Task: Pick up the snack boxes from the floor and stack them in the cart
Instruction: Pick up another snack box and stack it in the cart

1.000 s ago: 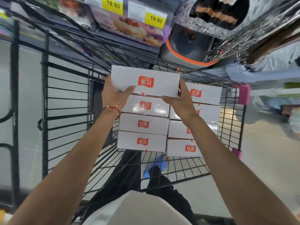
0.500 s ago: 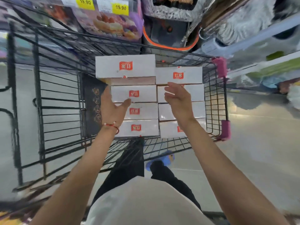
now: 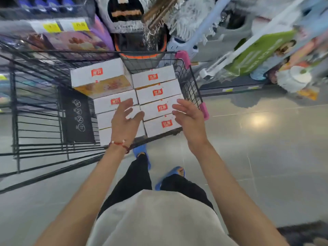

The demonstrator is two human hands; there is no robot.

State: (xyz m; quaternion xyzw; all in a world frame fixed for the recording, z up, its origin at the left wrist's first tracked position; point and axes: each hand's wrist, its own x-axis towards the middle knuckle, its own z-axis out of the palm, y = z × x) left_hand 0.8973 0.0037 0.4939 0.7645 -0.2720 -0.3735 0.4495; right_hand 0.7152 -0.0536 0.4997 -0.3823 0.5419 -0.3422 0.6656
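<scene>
On my feed both hands are open and hold nothing. The left hand (image 3: 126, 119), with a red string bracelet (image 3: 119, 144) at the wrist, hovers with fingers spread over the near end of the left row of boxes. The right hand (image 3: 190, 118) hangs with fingers loosely apart at the near right edge of the right row, just beside a pink corner guard (image 3: 204, 110). I cannot tell whether any fingertip touches cardboard.

The snack boxes (image 3: 158, 92) are all in the black wire cart (image 3: 14, 110), packed into its right end in two rows side by side. Each row shows four white faces with a red logo. The far box of the left row (image 3: 99, 75) sits higher than its neighbours and shows an orange printed side below its white face. The right row lies against the cart's right wall.

The cart stands on a glossy grey tiled floor (image 3: 248, 157). Near me are blue slippers (image 3: 142, 151), dark trousers and a pale shirt. Beyond the cart a shelf holds blurred packets with yellow price tags (image 3: 51, 27).
</scene>
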